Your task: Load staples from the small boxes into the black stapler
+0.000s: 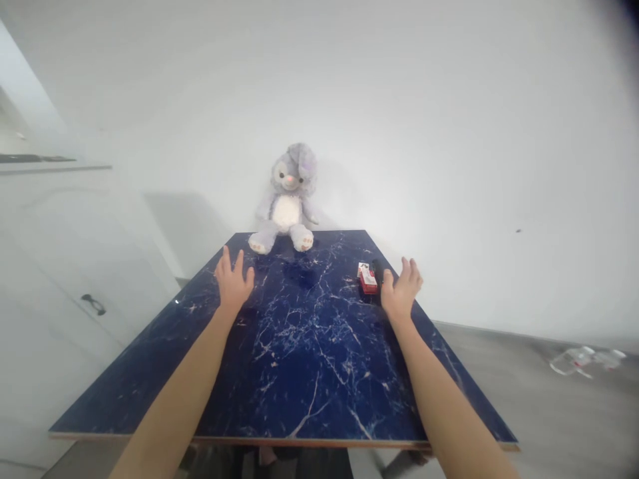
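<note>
My left hand (233, 282) is held over the left side of the blue marbled table (312, 359), fingers spread and nothing in them. On the right side, my right hand (401, 290) is also open, its thumb beside a dark object (378, 271) that it partly hides; I cannot tell whether they touch. Just left of that dark object lies a small red and white box (368, 279). A grey plush toy (289, 199) with a white belly sits upright at the table's far edge, leaning on the wall, apart from both hands.
A white wall (424, 133) rises behind the table. White cabinet doors with a dark handle (94, 305) stand to the left. On the grey floor at the right lie clear plastic bottles (579, 359). The table's front edge runs below my forearms.
</note>
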